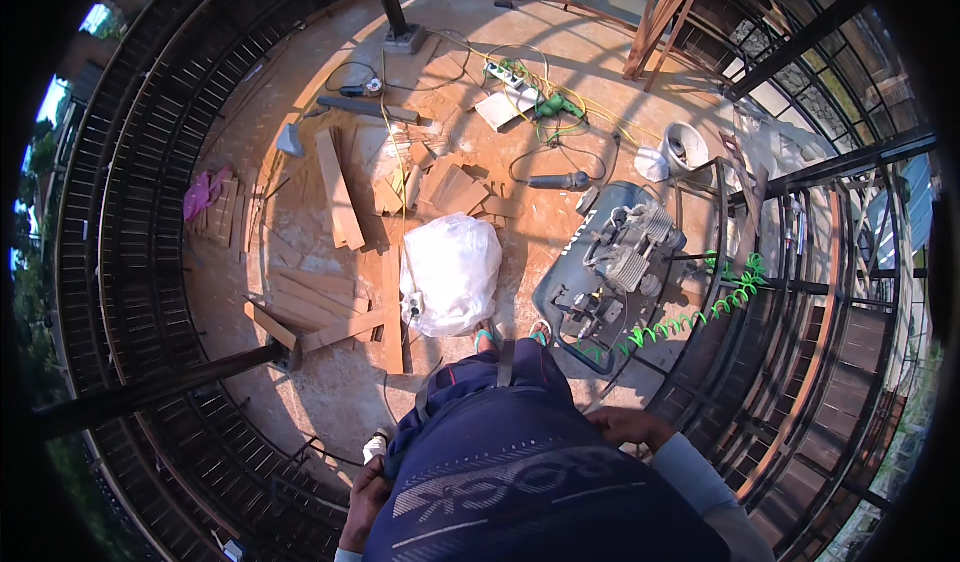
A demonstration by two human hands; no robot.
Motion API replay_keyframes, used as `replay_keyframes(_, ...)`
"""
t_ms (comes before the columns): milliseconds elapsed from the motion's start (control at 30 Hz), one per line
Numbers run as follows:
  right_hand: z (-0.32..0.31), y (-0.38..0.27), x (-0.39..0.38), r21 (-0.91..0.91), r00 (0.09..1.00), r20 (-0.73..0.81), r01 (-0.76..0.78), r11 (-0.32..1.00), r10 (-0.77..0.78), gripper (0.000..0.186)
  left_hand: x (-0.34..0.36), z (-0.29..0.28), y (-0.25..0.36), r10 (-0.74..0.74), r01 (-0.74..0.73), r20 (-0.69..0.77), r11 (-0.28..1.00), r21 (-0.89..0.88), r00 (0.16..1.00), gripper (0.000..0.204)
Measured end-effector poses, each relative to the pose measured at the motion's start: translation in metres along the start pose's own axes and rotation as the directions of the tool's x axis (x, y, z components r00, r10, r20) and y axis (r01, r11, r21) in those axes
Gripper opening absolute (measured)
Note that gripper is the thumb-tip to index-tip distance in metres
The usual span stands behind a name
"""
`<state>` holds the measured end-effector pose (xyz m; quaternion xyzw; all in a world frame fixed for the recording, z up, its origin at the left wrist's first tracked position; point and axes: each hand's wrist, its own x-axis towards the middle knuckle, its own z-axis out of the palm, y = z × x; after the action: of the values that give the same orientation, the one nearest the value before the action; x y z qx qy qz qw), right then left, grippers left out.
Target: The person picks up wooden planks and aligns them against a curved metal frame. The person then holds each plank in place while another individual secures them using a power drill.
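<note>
My left hand (368, 497) is low beside my left hip, fingers curled against the dark blue shirt (540, 482); what it holds, if anything, is hidden. A small white object (376, 446) shows just above it. My right hand (625, 425) is at my right waist, fingers curled by the cloth, their grip unclear. Beyond my sandaled feet lies a bulky white plastic bag (450, 274) with a plug adapter (414, 308) at its left edge. A grey air compressor (575, 262) with a coiled green hose (690, 324) lies to the right.
Wooden boards (338, 192) and offcuts (450, 182) cover much floor. Farther back are grey power tools (556, 180), a green tool (560, 107), cables, a power strip (505, 77) and a white bucket (685, 144). Dark metal posts (395, 2) and a slatted railing (120, 212) surround the floor.
</note>
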<state>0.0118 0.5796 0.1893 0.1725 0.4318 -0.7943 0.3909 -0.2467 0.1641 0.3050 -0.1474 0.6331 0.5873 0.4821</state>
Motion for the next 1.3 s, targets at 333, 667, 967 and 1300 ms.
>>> replay_keyframes(333, -0.054, -0.064, 0.013, -0.248, 1.000, 0.003, 0.003, 0.969, -0.003, 0.043, 0.138, -0.093, -0.140, 0.436, -0.304, -0.074, 0.729, 0.613, 0.897, 0.015)
replay_keyframes(667, -0.222, -0.216, 0.074, -0.885, 0.997, 0.007, -0.030, 0.464, 0.077, 0.034, 0.265, 0.007, -0.037, 0.030, -0.049, -0.077, 0.965, -0.259, 0.997, 0.008)
replay_keyframes(967, -0.340, -0.378, 0.037, -0.920, 0.970, -0.243, -0.223, 0.322, -0.024, 0.070, 0.377, 0.214, 0.252, -0.010, -0.215, 0.292, 0.654, 0.726, 0.956, 0.048)
replay_keyframes(1300, -0.396, -0.421, 0.075, -0.776, 0.666, -0.502, -0.066, 0.628, -0.551, 0.055, 0.519, 0.307, 0.421, -0.204, -0.481, 0.540, 0.276, 0.832, 0.817, 0.080)
